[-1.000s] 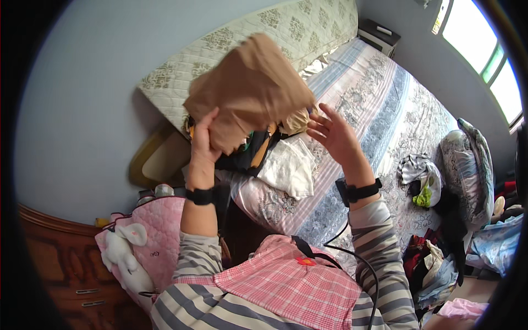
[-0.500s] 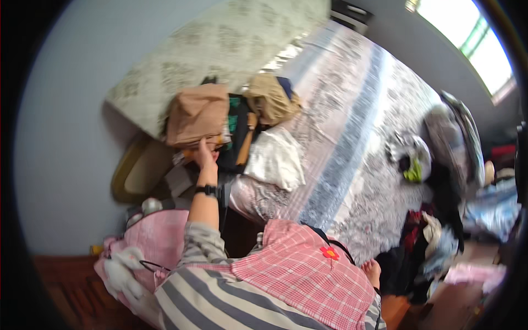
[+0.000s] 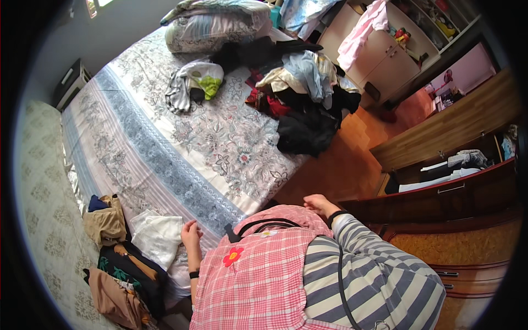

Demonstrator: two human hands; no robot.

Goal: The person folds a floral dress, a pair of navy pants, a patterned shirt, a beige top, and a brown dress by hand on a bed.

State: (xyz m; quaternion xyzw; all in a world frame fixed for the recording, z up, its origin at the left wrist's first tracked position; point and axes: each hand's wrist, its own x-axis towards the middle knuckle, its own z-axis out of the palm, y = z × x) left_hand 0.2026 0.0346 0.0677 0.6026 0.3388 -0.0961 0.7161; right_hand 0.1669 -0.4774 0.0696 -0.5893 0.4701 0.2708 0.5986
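Note:
My left hand (image 3: 191, 233) hovers beside a folded white cloth (image 3: 157, 237) near the bed's edge, empty, with its fingers slightly apart. Just left of that cloth lie a tan garment (image 3: 104, 224), a black garment with a green pattern (image 3: 122, 259) and a folded brown garment (image 3: 113, 297). In front of my body, on the right, my right hand (image 3: 319, 204) is loosely closed, and nothing shows in it. It is above the floor beside the bed corner.
A heap of mixed clothes (image 3: 308, 82) covers the bed's far right corner, near a grey-and-green garment (image 3: 195, 82) and a folded quilt (image 3: 217, 25). To my right stands an open wooden drawer (image 3: 451, 190) with clothes inside. A pink garment (image 3: 363, 33) hangs on a cabinet (image 3: 379, 60).
My view has swung right. My left hand has come off the folded brown garment, which stays on the pile. My right hand now shows in full, raised at my front.

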